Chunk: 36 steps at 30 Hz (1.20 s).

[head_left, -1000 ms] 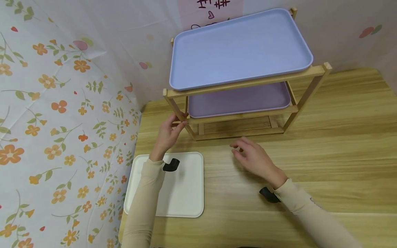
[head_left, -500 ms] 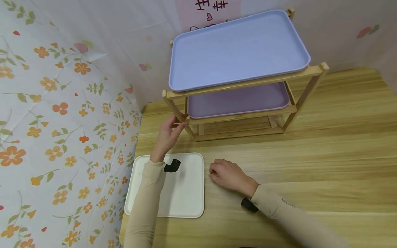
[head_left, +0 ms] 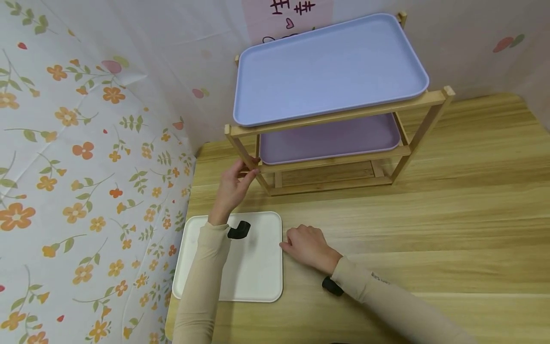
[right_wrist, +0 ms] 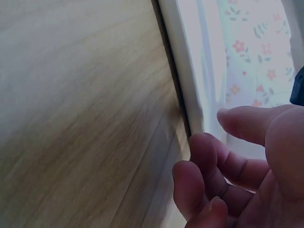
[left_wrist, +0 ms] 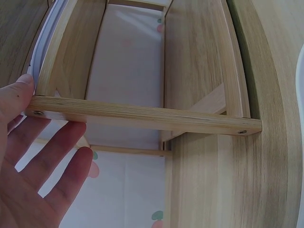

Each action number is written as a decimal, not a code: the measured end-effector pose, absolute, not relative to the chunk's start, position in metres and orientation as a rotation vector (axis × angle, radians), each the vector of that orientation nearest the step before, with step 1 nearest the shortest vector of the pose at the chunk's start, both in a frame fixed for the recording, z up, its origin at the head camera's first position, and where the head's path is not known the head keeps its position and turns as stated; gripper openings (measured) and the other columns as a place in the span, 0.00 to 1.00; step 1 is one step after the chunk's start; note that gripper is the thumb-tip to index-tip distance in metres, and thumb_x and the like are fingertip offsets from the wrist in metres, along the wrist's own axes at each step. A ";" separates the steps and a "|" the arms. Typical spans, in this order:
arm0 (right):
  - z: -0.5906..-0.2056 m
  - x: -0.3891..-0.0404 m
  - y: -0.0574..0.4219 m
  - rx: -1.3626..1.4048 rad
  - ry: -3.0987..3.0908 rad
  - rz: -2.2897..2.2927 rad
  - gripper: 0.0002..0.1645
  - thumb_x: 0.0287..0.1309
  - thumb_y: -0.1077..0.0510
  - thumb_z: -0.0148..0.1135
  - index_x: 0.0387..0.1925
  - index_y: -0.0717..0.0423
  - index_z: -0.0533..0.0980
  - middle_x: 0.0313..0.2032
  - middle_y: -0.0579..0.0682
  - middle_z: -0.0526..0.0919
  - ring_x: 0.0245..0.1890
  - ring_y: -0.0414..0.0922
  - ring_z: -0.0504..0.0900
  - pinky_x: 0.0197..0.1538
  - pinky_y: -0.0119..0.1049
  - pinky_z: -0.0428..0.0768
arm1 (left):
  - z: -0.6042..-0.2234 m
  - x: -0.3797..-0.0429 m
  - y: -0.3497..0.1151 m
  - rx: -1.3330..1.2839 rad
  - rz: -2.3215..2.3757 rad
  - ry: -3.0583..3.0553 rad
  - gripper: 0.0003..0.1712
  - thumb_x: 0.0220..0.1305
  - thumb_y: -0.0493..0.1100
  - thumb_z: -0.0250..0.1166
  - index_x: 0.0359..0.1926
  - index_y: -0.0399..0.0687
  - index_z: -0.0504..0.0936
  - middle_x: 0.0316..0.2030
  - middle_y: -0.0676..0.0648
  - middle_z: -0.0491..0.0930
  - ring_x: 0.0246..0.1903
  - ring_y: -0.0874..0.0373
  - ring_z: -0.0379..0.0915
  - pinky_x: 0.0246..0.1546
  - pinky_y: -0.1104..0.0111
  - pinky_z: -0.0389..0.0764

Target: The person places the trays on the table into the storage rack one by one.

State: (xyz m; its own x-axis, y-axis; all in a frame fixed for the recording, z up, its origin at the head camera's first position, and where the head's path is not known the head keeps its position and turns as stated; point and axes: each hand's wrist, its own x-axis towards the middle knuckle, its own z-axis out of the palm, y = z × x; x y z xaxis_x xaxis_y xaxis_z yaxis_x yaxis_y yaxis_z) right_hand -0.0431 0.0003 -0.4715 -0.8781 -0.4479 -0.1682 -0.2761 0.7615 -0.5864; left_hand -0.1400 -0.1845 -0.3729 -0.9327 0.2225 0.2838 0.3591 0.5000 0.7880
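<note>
A wooden shelf rack (head_left: 429,114) bears a blue tray (head_left: 331,67) on top and a purple tray (head_left: 331,136) on its middle level. My left hand (head_left: 232,184) holds the rack's front left post at the middle level. In the left wrist view, my thumb lies on one side of that wooden post (left_wrist: 142,115) and my fingers reach behind it. A white rectangular tray (head_left: 253,267) lies flat on the table. My right hand (head_left: 307,246) is at its right edge; in the right wrist view, the curled fingers (right_wrist: 187,185) meet the white rim, with the thumb over it.
The wooden table (head_left: 451,215) extends to the right of the rack. Flower-print cloth (head_left: 86,191) hangs along the left side and pale cloth behind the rack. My left forearm (head_left: 197,286) passes over the white tray's left part.
My right hand has moved left and toward me, from in front of the rack to the white tray's right edge. The left hand stays on the rack's post.
</note>
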 end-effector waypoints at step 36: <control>-0.487 -0.047 -0.002 -0.494 2.573 -0.788 0.23 0.50 0.55 0.59 0.08 0.46 0.59 0.11 0.40 0.57 0.14 0.39 0.59 0.16 0.33 0.59 | -0.374 -0.138 -0.182 -0.536 -1.360 -2.578 0.09 0.64 0.29 0.60 0.45 0.27 0.76 0.49 0.32 0.81 0.42 0.40 0.81 0.42 0.52 0.82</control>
